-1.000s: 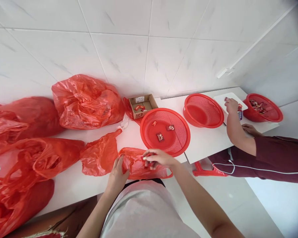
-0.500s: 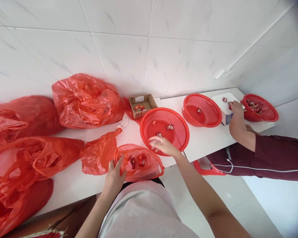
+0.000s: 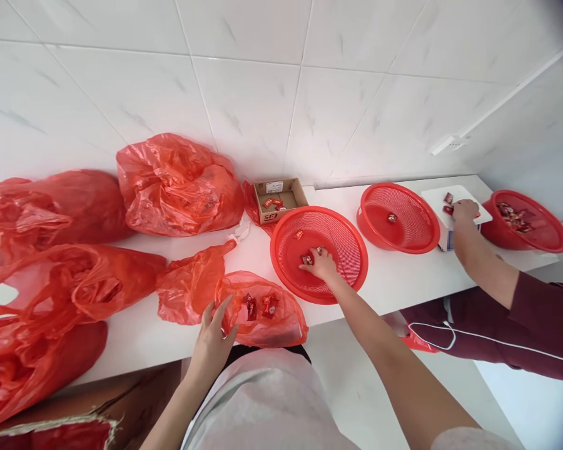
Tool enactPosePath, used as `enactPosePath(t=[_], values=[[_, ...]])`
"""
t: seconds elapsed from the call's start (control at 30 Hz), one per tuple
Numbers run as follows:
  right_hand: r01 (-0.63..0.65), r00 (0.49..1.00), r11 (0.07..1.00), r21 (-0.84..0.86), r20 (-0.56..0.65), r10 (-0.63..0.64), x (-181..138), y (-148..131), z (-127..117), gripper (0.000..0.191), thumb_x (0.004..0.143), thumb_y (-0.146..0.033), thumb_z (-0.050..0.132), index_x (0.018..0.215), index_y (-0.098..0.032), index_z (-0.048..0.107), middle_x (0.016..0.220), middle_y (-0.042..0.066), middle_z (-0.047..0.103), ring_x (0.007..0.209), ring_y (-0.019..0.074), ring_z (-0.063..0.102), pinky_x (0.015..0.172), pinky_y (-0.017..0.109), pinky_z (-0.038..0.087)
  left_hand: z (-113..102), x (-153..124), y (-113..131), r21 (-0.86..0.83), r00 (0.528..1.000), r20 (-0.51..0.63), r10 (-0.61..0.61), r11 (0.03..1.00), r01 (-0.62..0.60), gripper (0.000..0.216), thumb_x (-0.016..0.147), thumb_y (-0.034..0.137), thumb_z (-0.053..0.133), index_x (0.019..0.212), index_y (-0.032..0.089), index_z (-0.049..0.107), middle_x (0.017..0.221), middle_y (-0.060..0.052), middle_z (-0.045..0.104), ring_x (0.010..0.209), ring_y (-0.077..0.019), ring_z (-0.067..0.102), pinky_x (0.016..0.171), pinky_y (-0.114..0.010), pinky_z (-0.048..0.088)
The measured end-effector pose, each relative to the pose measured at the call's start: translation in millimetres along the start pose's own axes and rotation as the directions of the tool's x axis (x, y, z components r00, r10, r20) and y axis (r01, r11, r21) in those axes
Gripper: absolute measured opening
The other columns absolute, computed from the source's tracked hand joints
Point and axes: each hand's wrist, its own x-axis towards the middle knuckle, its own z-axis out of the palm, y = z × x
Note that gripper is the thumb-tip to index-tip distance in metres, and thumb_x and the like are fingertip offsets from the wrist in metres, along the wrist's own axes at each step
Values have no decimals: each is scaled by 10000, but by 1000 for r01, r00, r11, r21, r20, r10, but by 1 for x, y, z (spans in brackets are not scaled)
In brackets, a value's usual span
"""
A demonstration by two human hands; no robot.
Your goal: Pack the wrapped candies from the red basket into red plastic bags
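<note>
The right hand (image 3: 323, 265) is down inside a red basket (image 3: 356, 281) near the bench's near edge, its fingers curved about a small wrapped packet (image 3: 306, 259); whether they are clamped on it, I cannot tell. Another packet (image 3: 299, 235) lies apart from that hand, toward the basket's far side.

The left hand (image 3: 213, 345) has its fingers spread apart, thumb away from forefinger, against the left side of an open red bag (image 3: 288, 331). That bag lies at the bench's near edge, just left of the basket, with more wrapped packets (image 3: 270, 305) inside.

Left of it sits a crumpled red bag (image 3: 187, 290). Behind the basket, by the far edge of the bench (image 3: 263, 253), a cardboard box (image 3: 267, 217) holds a few packets. Left of the box, a big red bag (image 3: 181, 187) fills the far edge, with more bulging bags (image 3: 70, 212) beyond.

Rightward, a second basket (image 3: 426, 240) contains one packet. Next to it, a co-worker's hand (image 3: 464, 211) is over a white-topped box (image 3: 434, 199) bearing packets. A third basket (image 3: 560, 237), with many packets inside, stands near the bench's right end.
</note>
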Motion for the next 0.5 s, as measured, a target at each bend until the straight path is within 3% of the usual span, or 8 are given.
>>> enactPosePath(t=[0.1,0.23,0.4,0.5], values=[[35,999,999,24,8,-35,-10,-13,9,484,818,-332,662,1277,-241,535,1395,162,412,1141,303,522,847,353,440,3,1,3,-12,1000,-23,18,1000,-18,560,859,350,515,1406,261,439,1384,-153,427,584,-109,584,837,-437,542],[64,997,988,144,26,-68,-16,-21,-8,235,852,-190,532,1071,-152,609,1138,162,583,825,214,616,686,314,450,1,3,5,-11,998,-47,38,999,-39,556,872,354,511,1415,270,424,1407,-145,435,828,-186,656,846,-420,541],[206,968,901,383,55,-245,-55,-48,-32,169,902,-276,478,981,-182,595,929,62,670,731,154,630,625,251,479,-3,3,1,-25,997,-66,45,999,-46,601,879,338,508,1456,249,364,1439,-158,416,1010,-242,642,837,-414,546],[321,866,749,580,142,-480,-98,-80,-25,202,903,-378,522,976,-210,606,847,18,679,668,135,625,587,232,489,-3,2,0,-29,996,-80,51,998,-54,615,877,314,502,1466,242,342,1457,-155,415,1102,-266,612,843,-412,546]])
